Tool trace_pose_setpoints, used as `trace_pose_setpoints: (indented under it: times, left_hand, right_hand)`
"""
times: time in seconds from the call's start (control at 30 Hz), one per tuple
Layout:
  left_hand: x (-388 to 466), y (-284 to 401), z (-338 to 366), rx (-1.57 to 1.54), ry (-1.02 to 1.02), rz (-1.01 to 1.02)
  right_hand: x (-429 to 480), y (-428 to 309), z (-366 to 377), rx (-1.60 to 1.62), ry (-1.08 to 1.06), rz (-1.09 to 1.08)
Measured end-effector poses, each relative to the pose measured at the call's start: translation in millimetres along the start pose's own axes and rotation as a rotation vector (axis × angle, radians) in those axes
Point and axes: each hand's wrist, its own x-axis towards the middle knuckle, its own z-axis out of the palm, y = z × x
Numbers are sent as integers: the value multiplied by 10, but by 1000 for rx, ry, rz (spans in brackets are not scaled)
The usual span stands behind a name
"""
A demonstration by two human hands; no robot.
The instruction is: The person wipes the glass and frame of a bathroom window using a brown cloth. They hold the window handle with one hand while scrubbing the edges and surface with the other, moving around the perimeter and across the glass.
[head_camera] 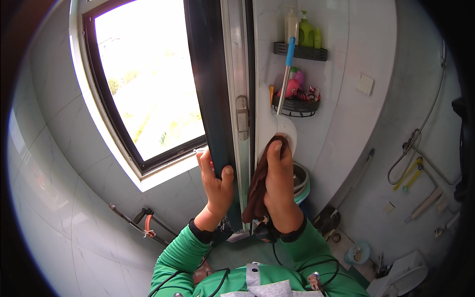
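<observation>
A door's narrow edge stands upright before me, with a dark frame (217, 92), a pale metal strip and a recessed metal latch (242, 118). My left hand (217, 183) grips the dark frame from the left, thumb on the near side and fingers around behind it. On the right of the edge, my right hand (280, 182) holds a dark brown cloth (256, 193), thumb uppermost. The cloth hangs down along the door's right side. Just beyond its top is a white rounded piece (288, 128), partly hidden by the hand; I cannot tell what it belongs to.
Behind the right hand, a blue-handled metal pole (285, 85) leans before two black corner shelves (300, 51) of bottles. Stacked basins (300, 178) stand below. A bright window (148, 85) is at left, a bar with handles (137, 224) beneath. At right are a shower hose (432, 100) and a toilet (402, 274).
</observation>
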Motion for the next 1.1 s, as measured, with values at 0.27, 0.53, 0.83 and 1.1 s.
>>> trace_pose_setpoints:
  times: [0.27,0.53,0.83,1.1]
  left_hand:
    - [13,9,-22,14,6,-1]
    - [3,20,-32,17,14,-7]
    - [1,17,5,29,35,9]
    - [5,16,-34,23,-4,40]
  right_hand:
    - [33,-87,58,-182,-66,76]
    - [-108,53,-29,-235,-76,-34]
    - [-195,165,-148,-222,-63,-71]
    - [-243,190,-228,-50,-90,-20]
